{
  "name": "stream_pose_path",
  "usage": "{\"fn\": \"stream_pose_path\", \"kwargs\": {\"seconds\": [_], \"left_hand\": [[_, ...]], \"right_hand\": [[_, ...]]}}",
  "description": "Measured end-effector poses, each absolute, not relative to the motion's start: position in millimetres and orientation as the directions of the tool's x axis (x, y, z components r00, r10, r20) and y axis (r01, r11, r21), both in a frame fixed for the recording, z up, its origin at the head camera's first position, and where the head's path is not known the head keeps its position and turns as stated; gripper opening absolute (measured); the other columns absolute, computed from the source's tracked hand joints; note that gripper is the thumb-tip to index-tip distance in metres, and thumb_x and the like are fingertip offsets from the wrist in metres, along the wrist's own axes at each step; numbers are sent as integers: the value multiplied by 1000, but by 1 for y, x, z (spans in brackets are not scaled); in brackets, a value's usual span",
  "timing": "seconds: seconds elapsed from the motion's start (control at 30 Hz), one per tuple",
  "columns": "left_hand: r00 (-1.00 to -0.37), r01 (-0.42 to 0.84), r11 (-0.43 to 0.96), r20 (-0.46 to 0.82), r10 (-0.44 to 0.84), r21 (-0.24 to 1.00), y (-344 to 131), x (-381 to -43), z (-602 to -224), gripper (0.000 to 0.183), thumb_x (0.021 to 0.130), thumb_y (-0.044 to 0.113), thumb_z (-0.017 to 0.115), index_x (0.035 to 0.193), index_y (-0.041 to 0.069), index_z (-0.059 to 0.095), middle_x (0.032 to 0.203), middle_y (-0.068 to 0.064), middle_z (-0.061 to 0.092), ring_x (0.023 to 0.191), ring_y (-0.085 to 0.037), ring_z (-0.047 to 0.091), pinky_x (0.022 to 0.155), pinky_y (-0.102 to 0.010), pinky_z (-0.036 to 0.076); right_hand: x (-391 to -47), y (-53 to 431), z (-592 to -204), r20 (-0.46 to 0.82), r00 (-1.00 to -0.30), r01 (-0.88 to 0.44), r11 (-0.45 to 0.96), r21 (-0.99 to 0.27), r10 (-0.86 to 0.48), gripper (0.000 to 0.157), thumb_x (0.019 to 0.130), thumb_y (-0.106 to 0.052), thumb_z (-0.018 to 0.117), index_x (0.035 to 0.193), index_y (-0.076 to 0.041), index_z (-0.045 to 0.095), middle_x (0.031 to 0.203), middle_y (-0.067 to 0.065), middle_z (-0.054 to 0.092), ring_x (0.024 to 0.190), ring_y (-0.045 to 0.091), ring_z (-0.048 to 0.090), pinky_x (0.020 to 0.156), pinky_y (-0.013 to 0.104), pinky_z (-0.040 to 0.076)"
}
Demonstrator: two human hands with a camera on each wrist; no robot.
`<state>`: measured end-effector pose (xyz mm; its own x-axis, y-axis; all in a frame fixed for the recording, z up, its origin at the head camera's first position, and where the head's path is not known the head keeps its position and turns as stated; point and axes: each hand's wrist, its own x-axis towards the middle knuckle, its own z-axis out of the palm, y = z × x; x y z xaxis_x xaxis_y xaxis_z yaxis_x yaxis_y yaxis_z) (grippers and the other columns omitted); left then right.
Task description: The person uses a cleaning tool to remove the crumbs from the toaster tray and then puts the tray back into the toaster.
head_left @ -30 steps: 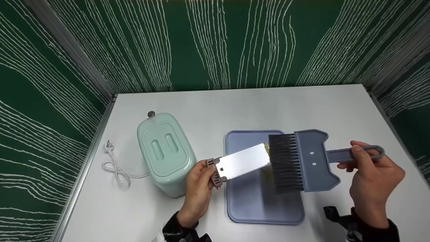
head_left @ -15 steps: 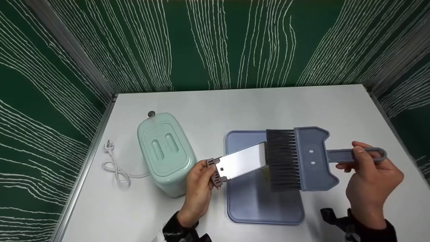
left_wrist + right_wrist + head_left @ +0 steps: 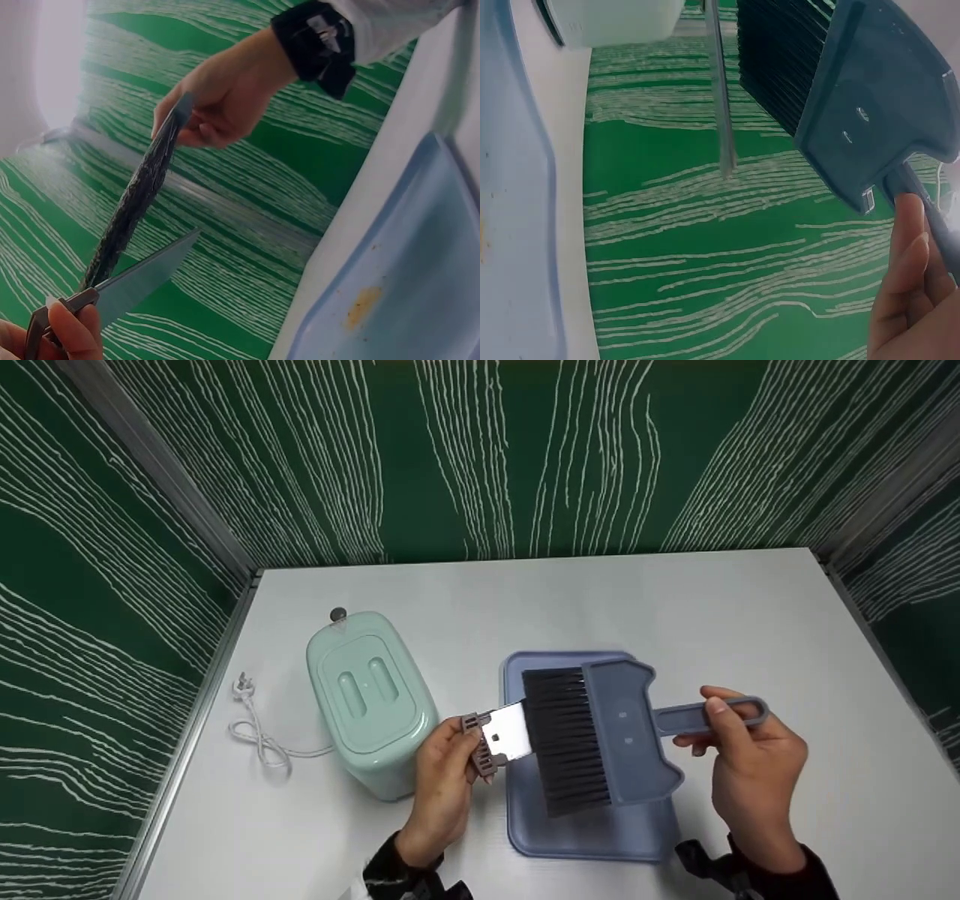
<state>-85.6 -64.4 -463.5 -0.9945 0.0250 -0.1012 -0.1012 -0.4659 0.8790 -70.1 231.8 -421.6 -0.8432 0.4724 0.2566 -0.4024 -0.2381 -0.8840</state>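
My left hand pinches the grey-brown plastic end of a flat, shiny metal crumb tray, held tilted above a blue-grey serving tray. From the right, my right hand grips the looped handle of a wide blue-grey brush with black bristles. Those bristles lie over the crumb tray and hide its outer part in the head view. In the left wrist view the brush appears edge-on above the plate, its bristle tips near the plastic end. Yellow-brown crumbs lie on the serving tray.
A mint-green toaster, its lid on, stands left of my left hand. Its white cord and plug lie on the white table. Green walls with white lines rise behind the table and on both sides.
My right hand has moved left with the brush, so the bristles have gone from the crumb tray's far end to over most of it. The left hand has stayed still.
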Motion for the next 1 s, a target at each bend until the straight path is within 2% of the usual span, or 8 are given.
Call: {"fn": "stream_pose_path", "kwargs": {"seconds": [0.23,0.5,0.8,1.0], "left_hand": [[-993,-116,-477,-120,23,871,-64,-85,-463,16,102,-1,50,114,-11,56,98,-16,67,72,-16,62,55,-23,50],[-993,-109,-479,-112,22,871,-64,-85,-463,16,102,-2,50,113,-12,56,100,-20,67,72,-16,63,54,-23,51],[-996,-92,-469,-83,41,878,-64,-85,-464,14,104,-1,50,112,-11,56,97,-16,67,71,-14,63,54,-22,50],[-996,-91,-469,-79,44,879,-64,-85,-465,16,104,-1,50,113,-12,55,97,-16,68,71,-15,63,54,-22,51]], "right_hand": [[-67,218,-427,269,-881,-362,-191,-912,389,15,100,9,62,102,23,67,102,18,73,54,22,69,51,25,51],[-66,213,-429,252,-893,-307,-96,-947,374,15,100,7,63,102,20,71,104,16,75,55,21,70,52,24,51],[-69,220,-433,358,-873,-385,-17,-923,331,15,100,11,61,108,21,68,101,12,76,57,17,70,55,22,50],[-72,230,-430,370,-859,-410,-41,-911,354,16,99,12,61,109,22,68,93,13,77,56,17,70,54,21,50]]}}
